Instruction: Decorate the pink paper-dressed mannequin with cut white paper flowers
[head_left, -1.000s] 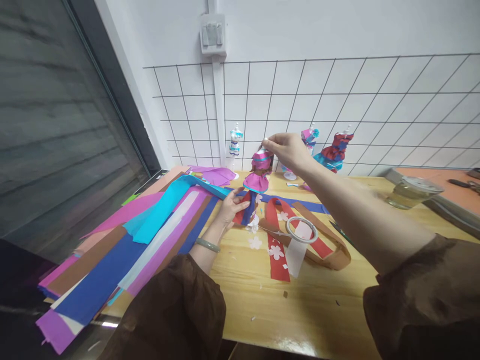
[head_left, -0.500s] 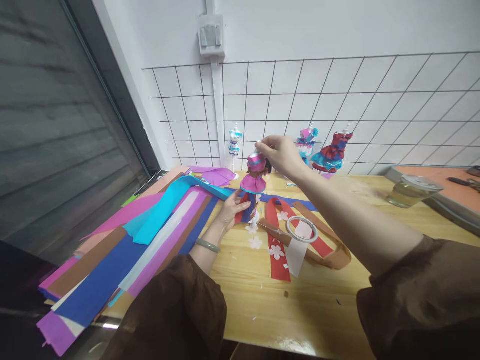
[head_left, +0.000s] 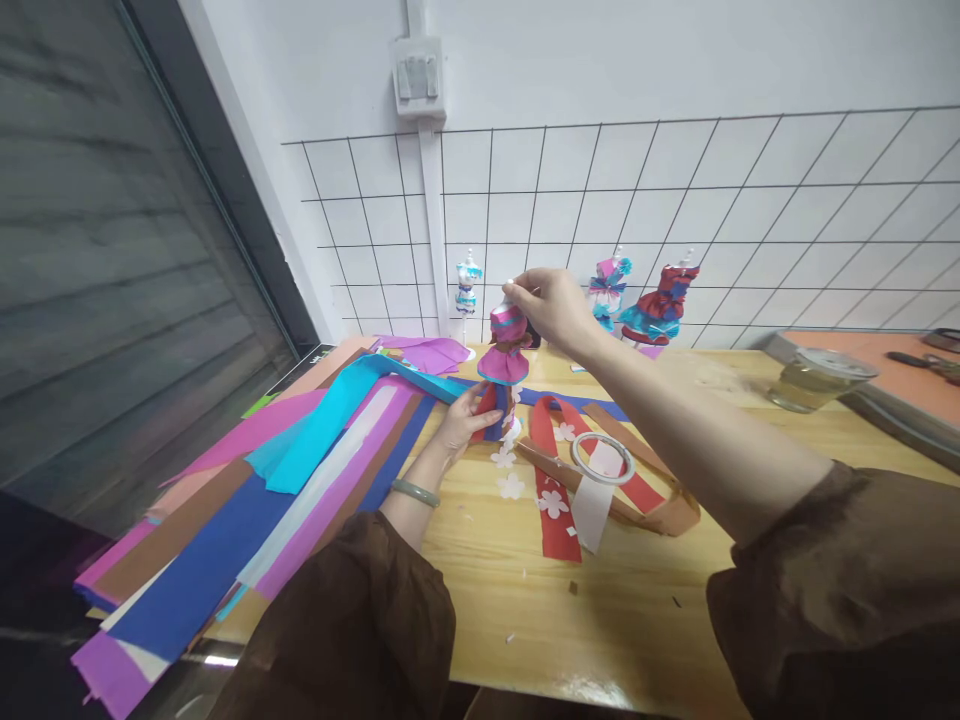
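A small dress form in a pink, brown, red and blue paper dress stands upright at the middle of the table. My right hand pinches the white knob at its top. Around the red and blue lower skirt, my left hand has its thumb and fingers wrapped. White paper flowers lie just in front of the form. To the right, a roll of tape rests over a red strip and brown strips.
Long coloured paper strips cover the left side. Three other dressed forms stand at the back, one left, two right. A lidded cup sits at the right, beside an orange-topped surface with tools.
The view has shifted slightly. The dress form has turned a little between my hands, and my right hand keeps its pinch on the top knob.
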